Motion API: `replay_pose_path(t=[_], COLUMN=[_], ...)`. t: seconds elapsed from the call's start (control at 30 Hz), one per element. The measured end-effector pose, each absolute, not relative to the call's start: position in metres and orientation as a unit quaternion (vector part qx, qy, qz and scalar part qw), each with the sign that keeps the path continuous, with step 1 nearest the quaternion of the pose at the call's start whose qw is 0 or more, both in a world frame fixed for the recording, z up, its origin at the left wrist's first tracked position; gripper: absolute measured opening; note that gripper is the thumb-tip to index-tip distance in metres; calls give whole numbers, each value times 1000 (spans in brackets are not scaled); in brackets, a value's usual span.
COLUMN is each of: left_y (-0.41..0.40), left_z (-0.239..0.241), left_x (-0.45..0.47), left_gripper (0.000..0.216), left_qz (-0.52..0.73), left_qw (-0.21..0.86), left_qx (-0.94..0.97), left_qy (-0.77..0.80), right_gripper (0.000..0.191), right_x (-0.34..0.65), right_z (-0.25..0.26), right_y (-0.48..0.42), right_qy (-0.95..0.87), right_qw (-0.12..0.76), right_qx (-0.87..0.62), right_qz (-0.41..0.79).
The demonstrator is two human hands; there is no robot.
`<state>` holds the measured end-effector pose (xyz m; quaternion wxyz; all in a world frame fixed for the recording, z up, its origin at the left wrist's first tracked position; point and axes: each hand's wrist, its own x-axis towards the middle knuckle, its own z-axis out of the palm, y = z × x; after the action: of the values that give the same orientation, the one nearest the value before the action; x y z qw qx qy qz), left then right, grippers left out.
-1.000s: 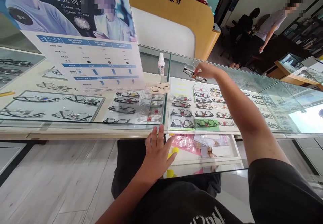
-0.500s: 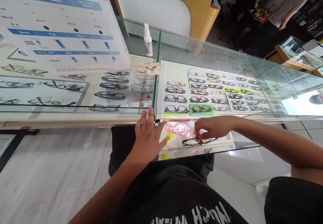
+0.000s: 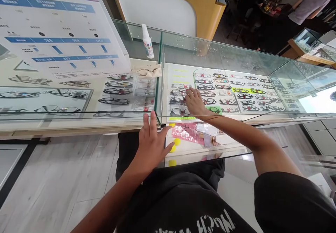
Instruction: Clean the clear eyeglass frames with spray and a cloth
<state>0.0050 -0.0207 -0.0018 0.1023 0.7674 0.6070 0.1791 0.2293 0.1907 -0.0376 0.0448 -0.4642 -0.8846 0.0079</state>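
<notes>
From afar, I rest an empty, spread left hand (image 3: 152,145) at the counter (image 3: 78,132); my right hand (image 3: 195,102), grip hidden, needs a light touch among rowed eyeglasses (image 3: 180,112).

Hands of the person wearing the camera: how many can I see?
2: the left hand at the front edge of the glass counter, the right hand over some eyeglasses.

1. Left hand (image 3: 151,145): fingers (image 3: 146,122) spread, at front edge of glass tabletop (image 3: 183,50).
2. Right hand (image 3: 194,102): over rows of eyeglasses (image 3: 228,102), fingers bent down; can't tell if gripping a pair.
3. Drawer (image 3: 231,153) open below, right of left hand; pink packet (image 3: 186,131), yellow discs (image 3: 176,142) inside.
4. White spray bottle (image 3: 148,43) upright, beige cloth (image 3: 148,72) just in front.
5. Printed sign (image 3: 65,57) at left.
</notes>
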Motion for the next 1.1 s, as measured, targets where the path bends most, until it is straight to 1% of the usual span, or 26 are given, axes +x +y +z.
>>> replay_pose_path(t=[0.1,0.2,0.4,0.53,0.73,0.87,1.0,1.1], left_y=[-21,-21,-24,-26,-28,-30,-30,-30], left_z=[-4,-9,-21,-28,-35,-37,-40,-45], left_x=[3,1,3,4,6,4,-4,-5], left_gripper=[54,54,52,52,60,59,69,66], left_qz=[182,179,183,187,196,182,140,144], left_qw=[106,110,99,95,74,81,111,107], left_qx=[768,769,757,750,749,756,761,766], left_qy=[605,604,619,627,628,624,624,617], right_gripper=[38,39,38,37,39,39,37,36], right_x=[213,197,190,195,197,197,195,194], right_z=[-56,-71,-90,-90,-92,-101,-113,-119], right_y=[226,258,320,359,400,414,421,424], right_qy=[-882,-864,-823,-835,-860,-868,-872,-873], right_qw=[83,119,144,127,81,61,49,47], right_qx=[-463,-488,-549,-534,-502,-493,-486,-485], right_qz=[-28,-36,-43,-38,-33,-29,-17,-7])
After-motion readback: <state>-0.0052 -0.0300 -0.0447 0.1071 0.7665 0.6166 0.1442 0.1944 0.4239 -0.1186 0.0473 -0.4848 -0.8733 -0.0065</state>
